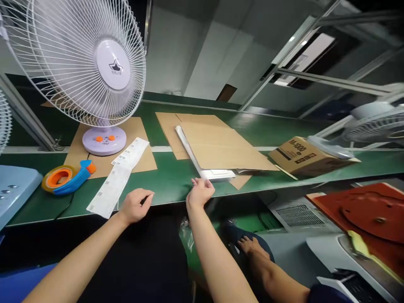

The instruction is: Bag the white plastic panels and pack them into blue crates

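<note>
Left hand [137,205]: half-curled, thumb apart, nothing seen held, lower centre-left | right hand [200,194]: fingers curled at white item [217,174], grip cannot be told | white item: frame centre, partly covered by cardboard sheet [224,145] | risk: sheet could be dislodged if item is pulled by 1 corner

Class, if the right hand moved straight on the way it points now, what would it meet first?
The right hand would likely meet the near corner of the white piece jutting from under the cardboard; its fingers may already touch it, depth being unclear.
</note>
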{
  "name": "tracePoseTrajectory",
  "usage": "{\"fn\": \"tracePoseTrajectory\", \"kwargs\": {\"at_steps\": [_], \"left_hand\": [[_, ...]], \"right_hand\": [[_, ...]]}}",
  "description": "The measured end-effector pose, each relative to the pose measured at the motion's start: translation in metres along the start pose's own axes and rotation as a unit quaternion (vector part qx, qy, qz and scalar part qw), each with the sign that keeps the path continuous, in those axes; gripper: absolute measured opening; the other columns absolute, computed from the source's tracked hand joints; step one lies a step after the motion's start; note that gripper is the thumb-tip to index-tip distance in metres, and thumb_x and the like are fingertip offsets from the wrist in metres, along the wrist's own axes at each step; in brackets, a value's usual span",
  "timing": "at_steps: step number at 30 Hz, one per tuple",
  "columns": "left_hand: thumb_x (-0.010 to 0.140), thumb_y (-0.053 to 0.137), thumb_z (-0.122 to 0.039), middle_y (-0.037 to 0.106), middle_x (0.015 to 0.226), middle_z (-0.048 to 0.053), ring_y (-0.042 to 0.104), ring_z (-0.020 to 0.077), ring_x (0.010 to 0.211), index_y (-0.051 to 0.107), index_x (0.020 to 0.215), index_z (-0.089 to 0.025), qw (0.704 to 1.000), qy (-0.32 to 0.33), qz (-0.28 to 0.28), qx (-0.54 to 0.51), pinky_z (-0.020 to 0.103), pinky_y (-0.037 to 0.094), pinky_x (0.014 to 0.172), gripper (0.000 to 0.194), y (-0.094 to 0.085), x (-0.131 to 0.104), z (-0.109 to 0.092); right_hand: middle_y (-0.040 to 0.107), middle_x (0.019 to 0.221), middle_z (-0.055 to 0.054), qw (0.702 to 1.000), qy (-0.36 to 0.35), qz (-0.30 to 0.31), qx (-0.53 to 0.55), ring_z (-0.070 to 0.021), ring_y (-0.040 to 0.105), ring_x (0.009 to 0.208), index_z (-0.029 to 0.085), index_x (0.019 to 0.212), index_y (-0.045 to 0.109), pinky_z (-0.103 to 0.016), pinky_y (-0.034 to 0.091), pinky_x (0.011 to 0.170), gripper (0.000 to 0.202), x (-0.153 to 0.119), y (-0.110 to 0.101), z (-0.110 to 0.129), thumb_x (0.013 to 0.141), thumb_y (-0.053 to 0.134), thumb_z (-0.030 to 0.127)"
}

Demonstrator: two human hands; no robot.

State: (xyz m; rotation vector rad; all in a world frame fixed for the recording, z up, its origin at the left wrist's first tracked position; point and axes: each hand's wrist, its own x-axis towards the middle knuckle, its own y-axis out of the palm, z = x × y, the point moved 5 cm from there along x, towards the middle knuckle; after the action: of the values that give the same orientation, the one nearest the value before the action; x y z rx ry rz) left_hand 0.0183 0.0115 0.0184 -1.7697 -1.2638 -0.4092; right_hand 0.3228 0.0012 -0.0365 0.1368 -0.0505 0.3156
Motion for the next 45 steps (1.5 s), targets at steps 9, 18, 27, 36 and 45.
{"fn": "tracePoseTrajectory", "kwargs": {"at_steps": [9,18,27,36,45], "left_hand": [[0.109,0.054,-0.019,0.07,0.081,0.003,0.066,0.0185,0.074,0.071,0.101,-0.022,0.997,-0.024,0.053,0.05,0.033,0.055,0.073,0.018,0.018,-0.011,0.014],[0.107,0.056,-0.017,0.072,0.082,0.003,0.068,0.0183,0.075,0.07,0.101,-0.021,0.997,0.0,0.046,0.067,0.032,0.055,0.075,0.016,0.016,-0.003,0.009],[0.107,0.058,-0.019,0.074,0.085,0.004,0.067,0.0189,0.077,0.071,0.101,-0.021,0.995,-0.004,0.052,0.085,0.033,0.055,0.076,0.015,0.017,-0.001,0.01],[0.107,0.06,-0.03,0.079,0.096,0.006,0.074,0.0202,0.085,0.076,0.101,-0.021,0.977,-0.159,0.117,0.084,0.035,0.061,0.08,0.019,0.022,0.021,0.026],[0.086,0.092,-0.044,0.054,0.165,0.021,0.044,0.0408,0.157,0.045,0.164,-0.017,0.955,-0.051,0.258,0.141,0.062,0.032,0.132,0.096,0.13,0.116,0.017]], "right_hand": [[0.059,0.074,0.003,0.977,0.21,-0.034,-0.012,-0.0145,0.062,0.058,0.017,0.104,0.06,-0.023,0.058,0.047,0.019,0.091,-0.024,0.004,0.09,0.07,0.025],[0.078,0.101,-0.006,0.944,0.294,0.047,0.14,-0.0213,0.079,0.092,0.019,0.122,0.063,-0.045,0.07,0.085,0.021,0.109,0.009,0.017,0.102,0.067,0.022],[0.078,0.118,-0.004,0.92,0.301,0.021,0.249,-0.0191,0.079,0.094,0.021,0.134,0.061,-0.048,0.07,0.092,0.045,0.092,0.045,0.027,0.094,0.074,0.004],[0.079,0.12,-0.007,0.861,0.319,0.127,0.376,-0.0249,0.08,0.109,0.023,0.135,0.061,-0.05,0.071,0.09,0.045,0.027,0.042,0.061,0.095,0.071,0.004],[0.079,0.111,-0.012,0.845,0.35,0.148,0.376,-0.0255,0.079,0.105,0.012,0.131,0.065,-0.039,0.073,0.083,0.04,0.031,0.017,0.068,0.092,0.056,0.012]]}}
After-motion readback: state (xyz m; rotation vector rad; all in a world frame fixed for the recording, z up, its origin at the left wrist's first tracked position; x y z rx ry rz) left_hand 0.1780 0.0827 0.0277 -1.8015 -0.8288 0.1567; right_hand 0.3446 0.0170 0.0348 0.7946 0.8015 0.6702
